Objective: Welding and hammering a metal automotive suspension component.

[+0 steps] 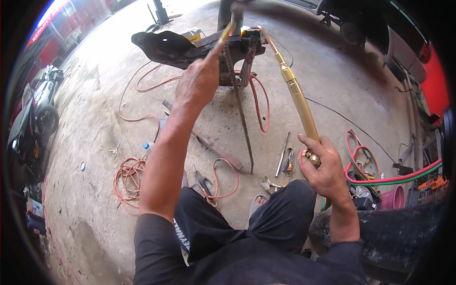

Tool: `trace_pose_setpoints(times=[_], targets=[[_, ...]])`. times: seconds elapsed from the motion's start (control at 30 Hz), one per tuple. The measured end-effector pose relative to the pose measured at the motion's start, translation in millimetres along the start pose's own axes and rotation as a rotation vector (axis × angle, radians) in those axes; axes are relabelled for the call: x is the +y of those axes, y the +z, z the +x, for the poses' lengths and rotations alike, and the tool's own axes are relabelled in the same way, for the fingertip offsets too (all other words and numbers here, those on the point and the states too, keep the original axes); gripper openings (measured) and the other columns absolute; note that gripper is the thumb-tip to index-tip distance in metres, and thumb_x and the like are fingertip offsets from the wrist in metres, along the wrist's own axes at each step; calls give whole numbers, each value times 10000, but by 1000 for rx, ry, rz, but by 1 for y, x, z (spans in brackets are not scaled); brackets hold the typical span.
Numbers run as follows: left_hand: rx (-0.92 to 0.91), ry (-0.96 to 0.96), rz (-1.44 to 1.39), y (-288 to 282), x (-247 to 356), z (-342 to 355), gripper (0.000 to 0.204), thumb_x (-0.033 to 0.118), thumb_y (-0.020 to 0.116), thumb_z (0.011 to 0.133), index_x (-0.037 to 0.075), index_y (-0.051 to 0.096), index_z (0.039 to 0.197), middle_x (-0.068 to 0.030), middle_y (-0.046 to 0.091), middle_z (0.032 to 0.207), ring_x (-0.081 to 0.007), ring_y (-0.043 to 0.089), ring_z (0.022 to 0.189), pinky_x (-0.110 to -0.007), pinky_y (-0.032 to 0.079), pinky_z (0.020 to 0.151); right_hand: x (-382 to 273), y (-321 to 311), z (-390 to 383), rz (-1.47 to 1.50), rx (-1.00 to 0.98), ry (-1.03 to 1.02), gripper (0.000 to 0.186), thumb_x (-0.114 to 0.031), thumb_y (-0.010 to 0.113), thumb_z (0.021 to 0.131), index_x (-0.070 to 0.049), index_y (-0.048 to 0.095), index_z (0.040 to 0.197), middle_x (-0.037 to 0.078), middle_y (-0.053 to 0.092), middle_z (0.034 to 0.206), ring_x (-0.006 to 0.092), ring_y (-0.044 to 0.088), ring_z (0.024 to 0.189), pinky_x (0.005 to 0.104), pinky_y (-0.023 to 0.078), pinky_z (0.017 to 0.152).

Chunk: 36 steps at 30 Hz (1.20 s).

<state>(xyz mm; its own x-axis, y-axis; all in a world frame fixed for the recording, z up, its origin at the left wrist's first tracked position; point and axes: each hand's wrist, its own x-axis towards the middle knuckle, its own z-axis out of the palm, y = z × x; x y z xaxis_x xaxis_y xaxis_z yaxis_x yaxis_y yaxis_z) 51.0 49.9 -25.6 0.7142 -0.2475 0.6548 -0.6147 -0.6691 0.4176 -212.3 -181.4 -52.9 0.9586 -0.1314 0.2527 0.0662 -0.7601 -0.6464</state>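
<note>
My left hand (199, 80) grips a yellowish-handled hammer (228, 33), its blurred head raised near the upright post (223, 12). My right hand (323, 168) is closed round the valve end of a brass torch (297, 95), with red and green hoses (396, 176) running off to the right. The torch's copper tip reaches up to a dark, bent metal plate (161, 50) mounted on the stand, where a small orange patch shows partly behind the hammer. A ribbed rebar rod (240, 109) slants down from the plate to the floor. My knees are below my hands.
Pliers (268, 185), a metal rod (282, 152), orange cords (128, 175), a rusty bar (221, 154) and a bottle (148, 147) lie or stand on the concrete. A motorbike (35, 118) is at left, vehicles (408, 61) at upper right, a black cylinder (380, 232) by my right arm.
</note>
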Motion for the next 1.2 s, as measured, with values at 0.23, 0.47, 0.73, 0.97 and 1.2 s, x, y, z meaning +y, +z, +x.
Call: trace_pose_setpoints(times=[0.23, 0.47, 0.73, 0.97, 1.2], targets=[[-152, -32, 140, -15, 11, 9, 516, 242, 489, 1059, 388, 421, 1549, -234, 717, 1016, -430, 715, 942, -547, 563, 796, 8, -10, -9, 37, 54, 75, 496, -11, 671, 836, -30, 661, 1332, 131, 567, 978, 239, 621, 867, 336, 514, 791], [-314, -81, 322, -9, 10, 25, 495, 225, 449, 1071, 351, 434, 1549, -226, 733, 1024, -422, 724, 942, -544, 579, 798, 10, -14, -9, 50, 34, 97, 499, -2, 667, 834, -24, 660, 1332, 136, 576, 1003, 237, 638, 906, 333, 523, 808], [-328, -102, 350, -13, 12, 23, 509, 221, 438, 1066, 391, 431, 1546, -226, 733, 1040, -416, 725, 966, -549, 571, 818, 15, -15, -17, 60, 49, 34, 509, -10, 676, 829, -68, 665, 1335, 157, 554, 979, 275, 605, 841, 362, 504, 762], [-29, -23, 68, -9, 0, -1, 521, 231, 488, 1062, 369, 416, 1559, -247, 714, 949, -429, 716, 870, -532, 553, 763, 12, -16, -23, 83, 59, 51, 507, -4, 670, 831, -69, 665, 1334, 152, 560, 988, 274, 614, 870, 359, 510, 801], [-51, -127, 62, 9, -22, -18, 560, 208, 532, 1056, 404, 404, 1564, -263, 699, 838, -396, 718, 744, -506, 540, 648, 13, -15, -19, 79, 30, 37, 530, 3, 666, 823, -78, 662, 1346, 143, 560, 990, 267, 618, 877, 347, 512, 810]])
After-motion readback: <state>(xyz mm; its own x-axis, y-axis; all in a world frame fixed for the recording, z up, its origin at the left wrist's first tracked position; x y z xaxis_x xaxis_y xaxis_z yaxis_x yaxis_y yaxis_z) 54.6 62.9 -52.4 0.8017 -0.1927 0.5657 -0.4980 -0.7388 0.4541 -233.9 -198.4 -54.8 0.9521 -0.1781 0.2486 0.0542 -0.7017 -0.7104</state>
